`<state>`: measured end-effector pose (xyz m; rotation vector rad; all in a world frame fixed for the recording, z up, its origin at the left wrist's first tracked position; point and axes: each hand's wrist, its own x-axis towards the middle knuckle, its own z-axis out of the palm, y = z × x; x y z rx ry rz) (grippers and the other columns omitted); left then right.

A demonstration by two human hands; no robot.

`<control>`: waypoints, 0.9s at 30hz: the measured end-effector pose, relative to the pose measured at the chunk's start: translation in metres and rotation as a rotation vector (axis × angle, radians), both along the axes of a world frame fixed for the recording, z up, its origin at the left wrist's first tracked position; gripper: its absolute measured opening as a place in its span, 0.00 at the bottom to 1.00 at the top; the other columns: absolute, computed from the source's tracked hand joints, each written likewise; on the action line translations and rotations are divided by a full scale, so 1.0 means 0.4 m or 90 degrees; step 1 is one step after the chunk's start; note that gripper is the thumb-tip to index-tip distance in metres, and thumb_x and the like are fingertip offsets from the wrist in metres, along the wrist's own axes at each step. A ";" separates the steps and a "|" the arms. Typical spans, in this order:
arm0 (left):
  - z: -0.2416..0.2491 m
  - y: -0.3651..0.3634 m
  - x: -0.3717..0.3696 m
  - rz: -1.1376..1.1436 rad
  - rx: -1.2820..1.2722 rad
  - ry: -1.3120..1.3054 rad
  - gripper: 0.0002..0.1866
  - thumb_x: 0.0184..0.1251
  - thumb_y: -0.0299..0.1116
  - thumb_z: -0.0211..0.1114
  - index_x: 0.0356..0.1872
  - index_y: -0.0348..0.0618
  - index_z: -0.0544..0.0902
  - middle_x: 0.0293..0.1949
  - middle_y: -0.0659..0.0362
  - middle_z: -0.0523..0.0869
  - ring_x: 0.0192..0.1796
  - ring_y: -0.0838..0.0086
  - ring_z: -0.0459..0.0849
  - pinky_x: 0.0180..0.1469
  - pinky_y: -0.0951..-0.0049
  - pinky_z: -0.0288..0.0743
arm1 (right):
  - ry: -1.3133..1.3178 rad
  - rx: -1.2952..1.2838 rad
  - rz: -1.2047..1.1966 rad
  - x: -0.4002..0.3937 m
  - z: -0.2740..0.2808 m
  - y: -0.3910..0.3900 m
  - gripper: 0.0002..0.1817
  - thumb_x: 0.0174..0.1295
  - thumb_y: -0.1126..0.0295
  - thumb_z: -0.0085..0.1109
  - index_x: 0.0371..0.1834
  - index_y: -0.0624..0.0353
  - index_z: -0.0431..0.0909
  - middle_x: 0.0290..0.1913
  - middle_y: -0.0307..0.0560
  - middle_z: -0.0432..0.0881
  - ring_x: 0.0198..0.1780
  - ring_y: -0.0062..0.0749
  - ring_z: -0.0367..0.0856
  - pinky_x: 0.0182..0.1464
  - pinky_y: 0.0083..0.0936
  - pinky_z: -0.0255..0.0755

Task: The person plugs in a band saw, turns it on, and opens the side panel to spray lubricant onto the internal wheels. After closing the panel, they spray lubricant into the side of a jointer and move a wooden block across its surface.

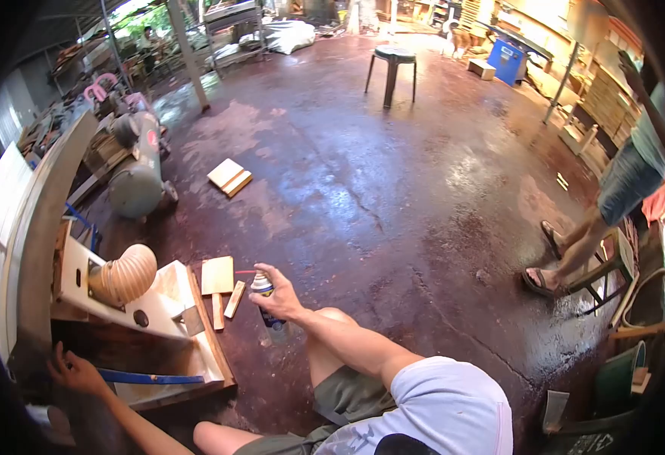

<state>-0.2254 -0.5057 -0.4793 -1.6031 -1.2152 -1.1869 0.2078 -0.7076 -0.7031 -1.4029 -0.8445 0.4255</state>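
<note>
I crouch on a dark red floor. My right hand [278, 294] grips a spray can [263, 292] with a thin red straw pointing left toward small wood boards [218, 278]. My left hand [77, 371] reaches low at the left and rests on the dark base of a wooden machine housing [166, 303], next to a blue strip [150, 378]. A ribbed tan dust hose [124, 274] plugs into the housing.
An air compressor tank [135, 178] stands at the left. A flat wood block [229, 177] lies on the floor ahead. A stool [392, 70] stands far back. Another person's legs in sandals [567, 258] are at the right beside a bench.
</note>
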 end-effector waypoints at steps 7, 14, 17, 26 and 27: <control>0.000 0.052 0.008 0.024 -0.031 0.043 0.16 0.72 0.31 0.65 0.58 0.41 0.86 0.54 0.38 0.85 0.56 0.45 0.84 0.61 0.54 0.76 | 0.014 0.055 0.035 -0.092 -0.009 0.025 0.37 0.54 0.67 0.76 0.69 0.58 0.71 0.55 0.50 0.82 0.55 0.34 0.82 0.61 0.32 0.77; -0.026 0.079 -0.016 0.011 -0.013 0.027 0.18 0.75 0.34 0.60 0.63 0.46 0.83 0.67 0.40 0.78 0.66 0.45 0.78 0.67 0.52 0.74 | -0.070 0.067 -0.001 -0.061 0.065 0.009 0.37 0.55 0.68 0.75 0.70 0.56 0.71 0.52 0.46 0.81 0.52 0.29 0.81 0.58 0.28 0.77; -0.061 0.117 -0.019 0.035 0.019 0.027 0.22 0.73 0.34 0.58 0.67 0.57 0.81 0.69 0.47 0.78 0.64 0.53 0.82 0.63 0.56 0.77 | -0.055 0.042 -0.034 -0.051 0.087 -0.014 0.38 0.54 0.69 0.75 0.70 0.54 0.71 0.49 0.44 0.82 0.49 0.29 0.82 0.56 0.29 0.78; -0.072 0.154 0.087 -0.047 -0.056 -0.043 0.10 0.72 0.33 0.59 0.43 0.39 0.85 0.49 0.39 0.81 0.58 0.37 0.76 0.65 0.37 0.67 | -0.070 0.035 -0.115 -0.060 0.088 -0.049 0.38 0.53 0.68 0.76 0.70 0.57 0.71 0.49 0.48 0.84 0.50 0.31 0.83 0.58 0.30 0.77; -0.061 0.144 0.107 -0.085 -0.071 -0.072 0.09 0.71 0.31 0.59 0.38 0.37 0.84 0.44 0.38 0.81 0.57 0.35 0.74 0.66 0.33 0.64 | -0.077 0.035 -0.117 -0.058 0.098 -0.051 0.38 0.53 0.68 0.76 0.70 0.56 0.71 0.49 0.48 0.84 0.50 0.32 0.83 0.58 0.30 0.77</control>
